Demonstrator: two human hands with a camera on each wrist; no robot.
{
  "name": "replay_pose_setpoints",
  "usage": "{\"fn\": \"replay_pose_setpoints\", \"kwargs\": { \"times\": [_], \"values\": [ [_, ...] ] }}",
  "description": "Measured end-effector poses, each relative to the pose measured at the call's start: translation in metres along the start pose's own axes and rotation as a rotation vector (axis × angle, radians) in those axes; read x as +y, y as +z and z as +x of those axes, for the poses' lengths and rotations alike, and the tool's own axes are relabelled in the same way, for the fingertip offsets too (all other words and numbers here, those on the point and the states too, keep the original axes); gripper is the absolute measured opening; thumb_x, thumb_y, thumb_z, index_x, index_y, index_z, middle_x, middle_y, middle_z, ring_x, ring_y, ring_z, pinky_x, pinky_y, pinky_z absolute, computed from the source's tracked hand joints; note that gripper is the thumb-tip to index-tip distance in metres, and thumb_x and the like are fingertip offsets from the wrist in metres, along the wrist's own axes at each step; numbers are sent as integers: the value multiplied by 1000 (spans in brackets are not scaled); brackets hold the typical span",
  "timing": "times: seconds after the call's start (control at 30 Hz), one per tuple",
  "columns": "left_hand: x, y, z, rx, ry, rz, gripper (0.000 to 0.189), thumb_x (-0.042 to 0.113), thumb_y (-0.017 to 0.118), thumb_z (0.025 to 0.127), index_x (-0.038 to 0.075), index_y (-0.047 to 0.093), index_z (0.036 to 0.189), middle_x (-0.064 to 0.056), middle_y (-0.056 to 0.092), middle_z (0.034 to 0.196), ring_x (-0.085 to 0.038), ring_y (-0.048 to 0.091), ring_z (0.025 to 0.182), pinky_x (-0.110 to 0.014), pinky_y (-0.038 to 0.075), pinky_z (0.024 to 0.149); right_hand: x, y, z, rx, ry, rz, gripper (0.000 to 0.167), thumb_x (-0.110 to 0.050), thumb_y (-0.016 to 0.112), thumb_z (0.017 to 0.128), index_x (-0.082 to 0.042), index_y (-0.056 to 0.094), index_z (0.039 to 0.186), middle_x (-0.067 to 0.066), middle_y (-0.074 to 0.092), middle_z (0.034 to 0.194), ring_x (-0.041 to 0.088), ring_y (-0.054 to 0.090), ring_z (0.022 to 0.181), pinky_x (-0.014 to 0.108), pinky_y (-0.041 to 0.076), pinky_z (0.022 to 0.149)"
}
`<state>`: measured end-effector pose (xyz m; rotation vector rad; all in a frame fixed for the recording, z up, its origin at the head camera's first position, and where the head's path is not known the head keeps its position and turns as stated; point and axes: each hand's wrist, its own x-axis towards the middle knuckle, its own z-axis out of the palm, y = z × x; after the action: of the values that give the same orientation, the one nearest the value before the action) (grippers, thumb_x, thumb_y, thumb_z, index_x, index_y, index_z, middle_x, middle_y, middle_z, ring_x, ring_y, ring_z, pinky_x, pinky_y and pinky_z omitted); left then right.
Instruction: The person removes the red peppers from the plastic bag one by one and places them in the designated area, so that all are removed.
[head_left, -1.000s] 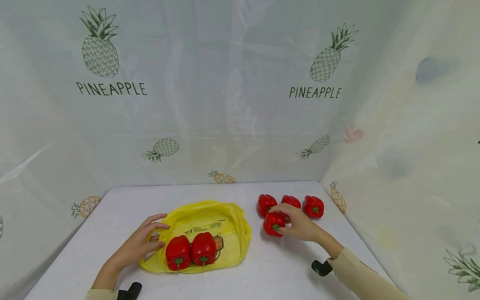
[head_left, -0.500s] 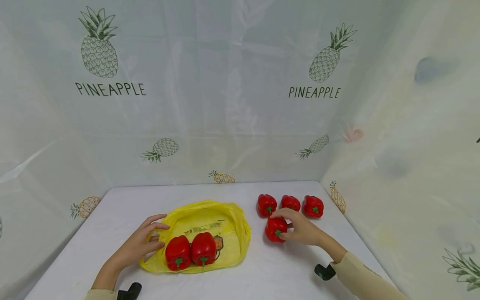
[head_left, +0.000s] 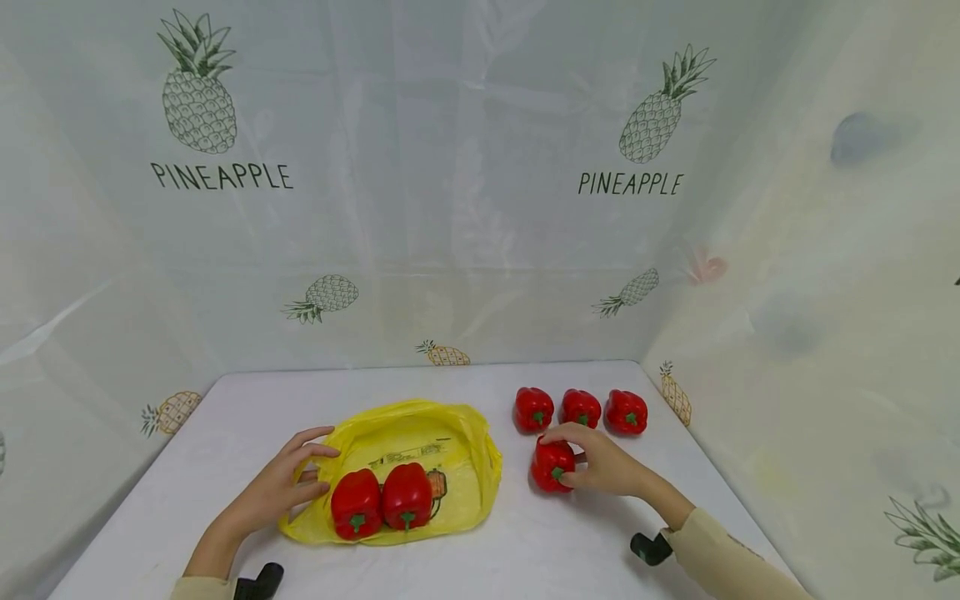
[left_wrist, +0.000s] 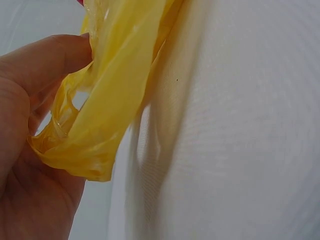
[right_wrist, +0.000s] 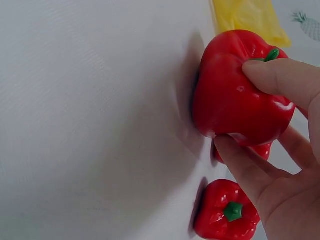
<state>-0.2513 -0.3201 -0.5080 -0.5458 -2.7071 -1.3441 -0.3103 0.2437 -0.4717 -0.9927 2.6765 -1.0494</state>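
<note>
1. Two red peppers [head_left: 356,504], side by side, lie on the spread yellow bag [head_left: 491,475], inside its rim, covering part of its print.
2. Left hand [head_left: 273,492]: thumb and bent fingers, partly spread, hold the bag's left edge; in the left wrist view plastic hides some fingertips.
3. Right hand [head_left: 603,462]: thumb near the green stem and fingers curled round the side, it grips a third pepper [head_left: 551,461] to the bag's right. Whether that pepper touches the table [head_left: 525,558] is hard to tell.
4. Three more peppers [head_left: 533,410] form a row beyond; the right hand overlaps the middle one's lower edge.
5. Both sleeves [head_left: 727,554] are cut off by the frame, the left barely showing.
</note>
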Motion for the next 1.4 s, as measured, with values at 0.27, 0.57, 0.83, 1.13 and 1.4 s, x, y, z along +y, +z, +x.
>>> {"fn": "replay_pose_setpoints", "kwargs": {
  "times": [0.27, 0.57, 0.83, 1.13, 1.4],
  "values": [
    [-1, 1, 0, 2, 13, 12, 37, 13, 83, 93, 16, 69, 127, -12, 37, 165, -46, 46, 142, -44, 60, 102, -1, -1, -1, -13, 7, 5, 60, -13, 89, 85, -26, 63, 138, 0, 60, 146, 34, 55, 135, 41, 66, 92],
    [0, 1, 0, -7, 1, 8, 37, 14, 83, 93, 18, 69, 127, -12, 36, 165, -46, 45, 142, -44, 60, 102, -2, -4, -4, -45, -11, 8, 61, -13, 87, 87, -23, 62, 141, 3, 59, 149, 34, 55, 135, 44, 65, 95],
    [1, 1, 0, 5, 22, 21, 38, 14, 84, 92, 15, 70, 127, -12, 37, 164, -44, 46, 140, -44, 60, 102, -7, -12, -2, -79, -29, -10, 67, -7, 86, 84, -23, 60, 145, 0, 58, 148, 31, 53, 136, 45, 63, 99],
    [2, 0, 1, -4, 7, -9, 37, 14, 83, 93, 16, 69, 127, -13, 36, 165, -47, 45, 143, -44, 59, 102, -18, -23, 2, -24, -83, -46, 66, -11, 87, 86, -13, 59, 146, 4, 59, 148, 33, 53, 137, 56, 60, 102],
    [-3, 0, 0, -7, 32, -13, 38, 14, 84, 92, 15, 69, 127, -12, 37, 165, -18, 50, 141, -46, 60, 102, -36, -23, 10, 59, -84, -93, 64, -11, 86, 88, -14, 59, 146, 4, 62, 146, 32, 55, 135, 53, 63, 96]
  ]
}}
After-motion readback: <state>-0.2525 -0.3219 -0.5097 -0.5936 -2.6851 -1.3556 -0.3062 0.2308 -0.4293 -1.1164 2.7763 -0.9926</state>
